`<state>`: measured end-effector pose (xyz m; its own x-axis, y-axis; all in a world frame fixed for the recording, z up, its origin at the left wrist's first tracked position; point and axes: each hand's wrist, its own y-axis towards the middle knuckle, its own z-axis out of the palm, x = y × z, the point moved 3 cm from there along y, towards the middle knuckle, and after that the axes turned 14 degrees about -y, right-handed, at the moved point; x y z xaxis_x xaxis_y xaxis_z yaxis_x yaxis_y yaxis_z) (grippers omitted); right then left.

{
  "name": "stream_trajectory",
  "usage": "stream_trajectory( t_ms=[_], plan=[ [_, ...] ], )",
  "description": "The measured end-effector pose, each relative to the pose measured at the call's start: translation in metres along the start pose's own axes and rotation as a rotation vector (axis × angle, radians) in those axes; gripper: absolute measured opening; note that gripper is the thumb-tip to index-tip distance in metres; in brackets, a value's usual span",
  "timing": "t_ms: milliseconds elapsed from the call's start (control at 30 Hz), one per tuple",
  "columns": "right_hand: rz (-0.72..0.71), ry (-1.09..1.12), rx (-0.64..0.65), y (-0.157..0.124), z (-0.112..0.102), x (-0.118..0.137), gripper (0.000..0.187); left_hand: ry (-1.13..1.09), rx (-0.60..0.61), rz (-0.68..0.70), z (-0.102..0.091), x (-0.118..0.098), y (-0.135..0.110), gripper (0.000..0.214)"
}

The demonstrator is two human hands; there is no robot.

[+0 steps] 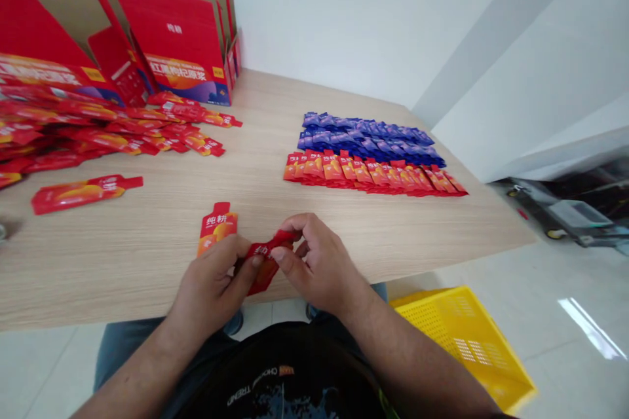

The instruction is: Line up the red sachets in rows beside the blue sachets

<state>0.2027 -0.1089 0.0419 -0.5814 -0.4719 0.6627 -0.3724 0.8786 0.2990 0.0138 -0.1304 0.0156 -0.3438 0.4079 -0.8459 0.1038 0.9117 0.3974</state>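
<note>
Between my two hands, over the table's front edge, is a red sachet [265,273] with an orange print and a narrow neck. My left hand [215,281] pinches its body between thumb and fingers. At the neck end, the thumb and fingers of my right hand [320,262] are closed on it. Another red sachet [218,229] lies flat just beyond my left hand, its neck pointing away from me. Further left a single red sachet [88,194] rests on its own, neck to the right.
A heap of red sachets [103,127] lies at the left before red printed boxes [171,39]. Overlapping rows of blue sachets [368,137] and a row of red sachets [373,173] lie right of centre on the table [265,163]. A yellow crate [462,340] stands on the floor.
</note>
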Motion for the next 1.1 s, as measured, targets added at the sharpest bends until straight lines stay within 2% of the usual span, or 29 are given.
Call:
stream_trajectory(
  t_ms=[67, 100, 167, 267, 367, 467, 533, 600, 667, 767, 833, 933, 1100],
  plan=[
    [0.058, 0.091, -0.025, -0.009, 0.008, -0.01, 0.026, -0.013, -0.141, -0.027, 0.004, 0.0, -0.002, 0.023],
    [0.081, 0.114, -0.011, -0.013, 0.012, -0.015, 0.024, -0.03, -0.191, -0.036, 0.007, 0.0, -0.002, 0.023],
    [0.125, 0.117, 0.018, -0.02, 0.018, -0.021, 0.018, -0.088, -0.235, -0.041, 0.014, -0.002, -0.001, 0.025],
    [0.156, 0.092, -0.013, -0.025, 0.018, -0.027, 0.018, -0.177, -0.181, -0.055, 0.027, -0.006, 0.004, 0.027],
    [0.196, 0.105, -0.046, -0.027, 0.007, -0.042, 0.017, -0.217, -0.05, -0.087, 0.032, -0.009, 0.008, 0.027],
    [0.336, 0.158, -0.12, -0.026, -0.025, -0.079, 0.021, -0.175, -0.02, -0.114, 0.019, -0.002, 0.008, 0.023],
    [0.42, 0.17, -0.244, -0.022, -0.063, -0.114, 0.027, -0.088, -0.111, -0.156, -0.001, 0.009, 0.006, 0.022],
    [0.478, 0.109, -0.39, -0.015, -0.109, -0.153, 0.032, 0.024, -0.226, -0.223, -0.024, 0.025, 0.003, 0.024],
    [0.561, 0.033, -0.462, -0.003, -0.155, -0.191, 0.033, 0.118, -0.33, -0.297, -0.042, 0.041, 0.002, 0.027],
    [0.75, -0.089, -0.438, 0.018, -0.205, -0.236, 0.031, 0.086, -0.495, -0.445, -0.057, 0.06, 0.004, 0.027],
    [0.821, -0.134, -0.387, 0.033, -0.222, -0.254, 0.024, -0.1, -0.616, -0.543, -0.057, 0.068, 0.005, 0.027],
    [0.874, -0.187, -0.287, 0.051, -0.224, -0.269, 0.016, -0.276, -0.703, -0.608, -0.053, 0.073, 0.006, 0.028],
    [0.906, -0.385, -0.175, 0.068, -0.216, -0.281, 0.016, -0.127, -0.608, -0.596, -0.058, 0.088, 0.002, 0.025]
  ],
)
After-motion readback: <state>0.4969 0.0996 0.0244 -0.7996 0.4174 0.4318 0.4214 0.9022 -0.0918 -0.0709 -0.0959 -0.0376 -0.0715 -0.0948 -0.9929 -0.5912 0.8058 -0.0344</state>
